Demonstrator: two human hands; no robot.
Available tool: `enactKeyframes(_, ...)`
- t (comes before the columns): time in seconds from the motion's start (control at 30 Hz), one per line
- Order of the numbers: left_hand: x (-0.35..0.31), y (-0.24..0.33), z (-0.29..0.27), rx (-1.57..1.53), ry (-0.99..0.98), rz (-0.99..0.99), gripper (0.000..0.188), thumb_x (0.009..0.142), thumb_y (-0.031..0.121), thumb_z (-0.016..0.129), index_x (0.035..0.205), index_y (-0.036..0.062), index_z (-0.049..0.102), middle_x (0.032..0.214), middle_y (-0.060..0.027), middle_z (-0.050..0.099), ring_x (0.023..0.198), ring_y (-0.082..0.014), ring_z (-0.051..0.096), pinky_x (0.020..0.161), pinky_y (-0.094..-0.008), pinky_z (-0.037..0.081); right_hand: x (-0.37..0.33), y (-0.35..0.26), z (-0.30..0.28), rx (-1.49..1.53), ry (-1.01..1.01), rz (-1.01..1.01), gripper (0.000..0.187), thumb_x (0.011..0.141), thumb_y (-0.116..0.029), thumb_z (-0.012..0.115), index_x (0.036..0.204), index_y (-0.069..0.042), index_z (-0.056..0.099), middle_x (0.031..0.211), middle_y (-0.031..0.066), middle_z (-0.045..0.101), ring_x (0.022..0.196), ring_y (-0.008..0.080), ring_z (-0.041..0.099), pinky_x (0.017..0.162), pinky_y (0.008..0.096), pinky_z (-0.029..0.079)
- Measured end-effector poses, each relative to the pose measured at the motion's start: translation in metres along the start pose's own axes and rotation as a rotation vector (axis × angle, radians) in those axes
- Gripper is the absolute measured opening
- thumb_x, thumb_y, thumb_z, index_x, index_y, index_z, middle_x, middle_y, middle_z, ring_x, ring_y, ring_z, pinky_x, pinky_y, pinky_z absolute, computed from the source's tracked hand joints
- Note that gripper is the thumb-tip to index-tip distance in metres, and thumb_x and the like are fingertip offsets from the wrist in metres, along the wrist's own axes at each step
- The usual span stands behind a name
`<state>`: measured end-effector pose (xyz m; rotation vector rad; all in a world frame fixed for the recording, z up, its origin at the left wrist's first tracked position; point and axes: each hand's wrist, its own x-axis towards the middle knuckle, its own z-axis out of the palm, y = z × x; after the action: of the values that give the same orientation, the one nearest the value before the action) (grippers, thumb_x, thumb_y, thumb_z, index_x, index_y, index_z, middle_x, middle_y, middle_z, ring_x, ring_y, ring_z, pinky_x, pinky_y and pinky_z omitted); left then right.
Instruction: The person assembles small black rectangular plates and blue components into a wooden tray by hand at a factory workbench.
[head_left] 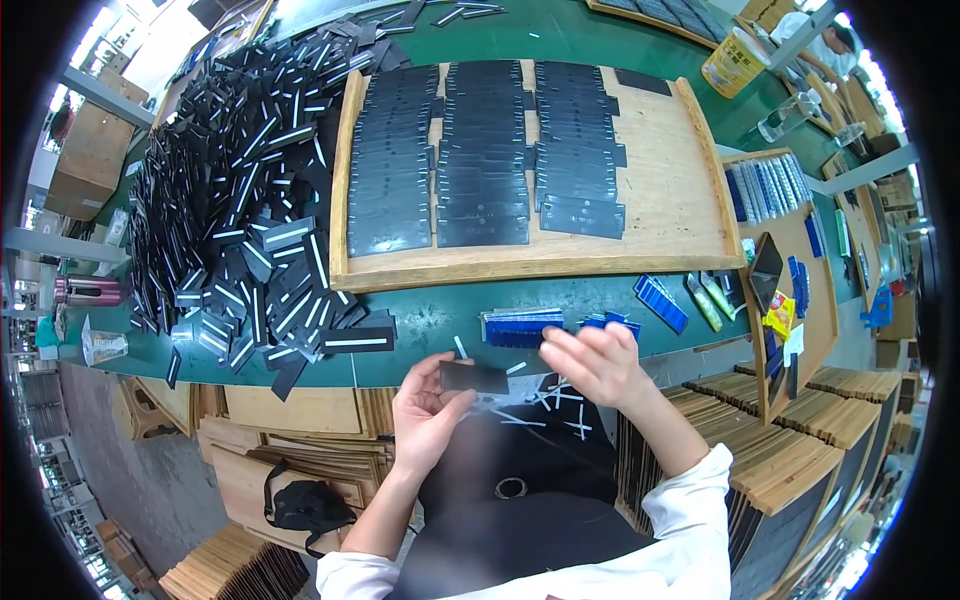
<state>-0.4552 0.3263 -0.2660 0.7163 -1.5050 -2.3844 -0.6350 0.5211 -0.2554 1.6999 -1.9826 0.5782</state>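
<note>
A dark rectangular plate (474,377) is held between the thumb and fingers of my left hand (428,412), just off the near edge of the green table. One white strip sticks up behind its top edge and another shows by its right end. To the right my right hand (592,366) is raised, fingers loosely stretched and slightly blurred; nothing shows in it. Below both hands, loose white strips (545,405) lie on my dark apron (580,450). Beyond my right hand sits a bundle of blue-and-white pieces (520,327) on the table.
A wooden tray (665,180) carries three columns of overlapping dark plates (482,160). At its left spreads a large heap of dark plates with white strips (235,190). A yellow tub (735,62) stands at the back right. Stacked wooden boards (740,420) flank me at the right.
</note>
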Motion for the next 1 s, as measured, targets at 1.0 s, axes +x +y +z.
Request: enactKeyframes(1.0,-0.003,0.003,0.01,0.088,-0.096,0.105,0.065,0.083,-0.016,0.066,0.137,0.0033,0.037,0.127,-0.0183,0.058,0.114,-0.0211,0.061,0.092,-0.0316,0.055,0.028,-0.033,-0.006,0.478,0.076,0.28,0.066,0.058,-0.016,0.086,0.119,-0.012,0.063,0.092,-0.005,0.069,0.079,0.0166,0.057,0.077,0.0336,0.038)
